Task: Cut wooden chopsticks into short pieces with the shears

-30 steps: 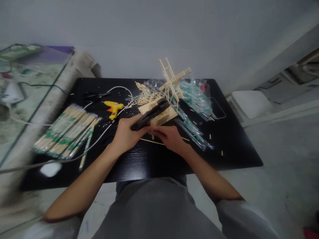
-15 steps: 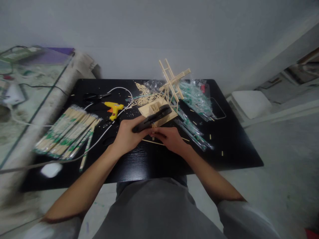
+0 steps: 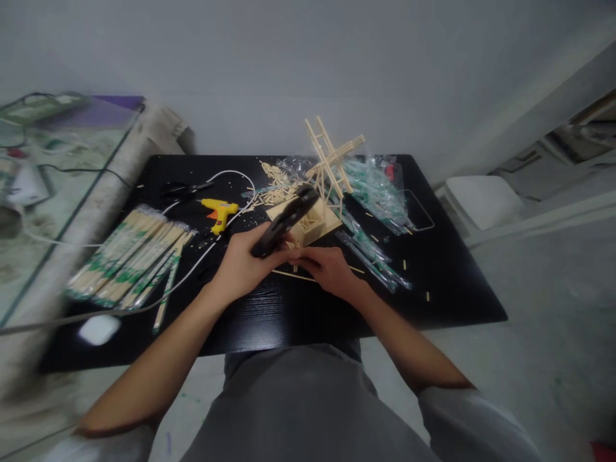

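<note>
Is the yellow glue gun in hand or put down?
Put down: the glue gun lies on the black table, apart from both left hand and right hand.

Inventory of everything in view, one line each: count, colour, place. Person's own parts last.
table: 1, black, centre
glue gun: 1, yellow and orange, left half of table
cord: at least 1, white, looping around glue gun
scissors-like tool: 1, black, back left
wrapped sticks: several bundles, pale and green, left end
small object: 1, white, near-left corner
short sticks: many, pale, back middle
stick frame: 1, pale, back, right of pile
board: 1, pale, before frame
wrappers: many, clear and green, back right
wall: 1, grey, behind table
seat-like block: 1, white, far right
held tool: 1, black, left hand
hands: 2, bare, mid-table, right hand meeting left
shirt: 1, grey, bottom
</note>
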`<state>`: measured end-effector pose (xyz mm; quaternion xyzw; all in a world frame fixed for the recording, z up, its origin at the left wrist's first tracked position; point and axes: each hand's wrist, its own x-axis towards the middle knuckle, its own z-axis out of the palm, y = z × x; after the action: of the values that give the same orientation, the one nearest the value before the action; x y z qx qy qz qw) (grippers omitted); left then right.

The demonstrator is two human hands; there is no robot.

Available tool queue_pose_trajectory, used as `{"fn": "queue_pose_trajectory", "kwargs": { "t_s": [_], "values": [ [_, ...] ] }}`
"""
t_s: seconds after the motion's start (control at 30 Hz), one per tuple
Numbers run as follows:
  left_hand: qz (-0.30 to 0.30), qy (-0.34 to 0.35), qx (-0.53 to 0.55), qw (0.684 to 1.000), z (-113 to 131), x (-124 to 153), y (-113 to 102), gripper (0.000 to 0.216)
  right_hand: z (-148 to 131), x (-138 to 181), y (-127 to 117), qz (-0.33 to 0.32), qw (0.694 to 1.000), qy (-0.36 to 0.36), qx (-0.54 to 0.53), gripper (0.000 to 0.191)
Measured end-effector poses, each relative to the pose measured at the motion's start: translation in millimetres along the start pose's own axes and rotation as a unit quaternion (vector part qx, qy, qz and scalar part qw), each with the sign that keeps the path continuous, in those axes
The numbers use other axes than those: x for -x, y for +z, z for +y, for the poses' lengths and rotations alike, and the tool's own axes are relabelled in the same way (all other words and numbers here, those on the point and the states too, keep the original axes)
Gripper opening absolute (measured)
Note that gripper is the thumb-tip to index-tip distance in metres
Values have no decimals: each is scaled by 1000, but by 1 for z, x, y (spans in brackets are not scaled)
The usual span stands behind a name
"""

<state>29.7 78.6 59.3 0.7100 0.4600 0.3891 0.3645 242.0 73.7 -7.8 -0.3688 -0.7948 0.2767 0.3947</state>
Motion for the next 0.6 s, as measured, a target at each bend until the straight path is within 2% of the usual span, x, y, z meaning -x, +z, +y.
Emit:
{"fn": "queue_pose_trajectory", "kwargs": {
  "t_s": [0.13,0.3,0.47,0.6],
  "values": [
    [-7,-10,-143,990,6,10,-31,33,-1,1,0,-1,1000,10,-16,15],
    [-40,4,-369,929,4,29,-65,44,-1,0,0,-4,1000,5,-6,14],
    [-72,23,-513,855,10,41,-65,52,-3,-2,0,-5,1000,3,3,13],
    [-82,47,-554,827,17,40,-54,54,-4,-1,0,-2,1000,-1,25,13]
  ]
}}
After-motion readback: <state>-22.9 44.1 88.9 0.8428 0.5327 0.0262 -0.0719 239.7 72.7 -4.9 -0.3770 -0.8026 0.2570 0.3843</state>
